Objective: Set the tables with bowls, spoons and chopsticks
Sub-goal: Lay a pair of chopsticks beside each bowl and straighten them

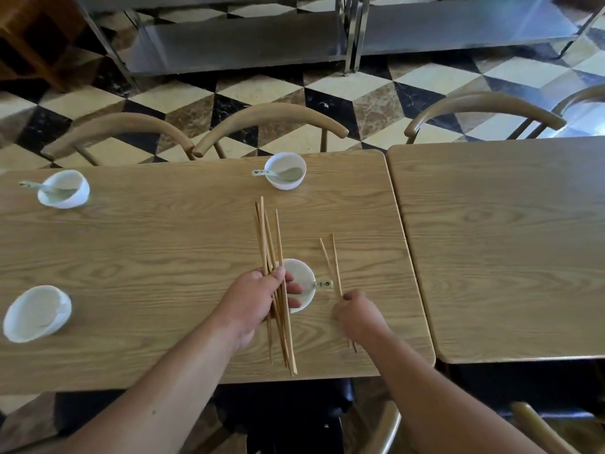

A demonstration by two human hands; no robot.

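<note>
view from above onto a wooden worktop (147, 244). the left hand (252, 299) grips a loose bundle of chopsticks (266, 237), fingers curled round their middle, tips fanning away from the person. the right hand (355, 314) holds a pair of chopsticks (336, 257), fingers pinched on their near part, just right of a white bowl (299, 273). the sticks look light, thin and stiff, and likely to roll or slip apart, so a pinch on both together suits them. the bowl looks breakable. its spoon (322, 284) handle juts toward the pair and could be knocked, and the bundle crosses over the bowl's left side. other bowls sit at the far edge (285, 181), far left (65, 199) and near left (36, 314). a second worktop (507, 240) adjoins on the right, and chairs (271, 116) line the far side.
</note>
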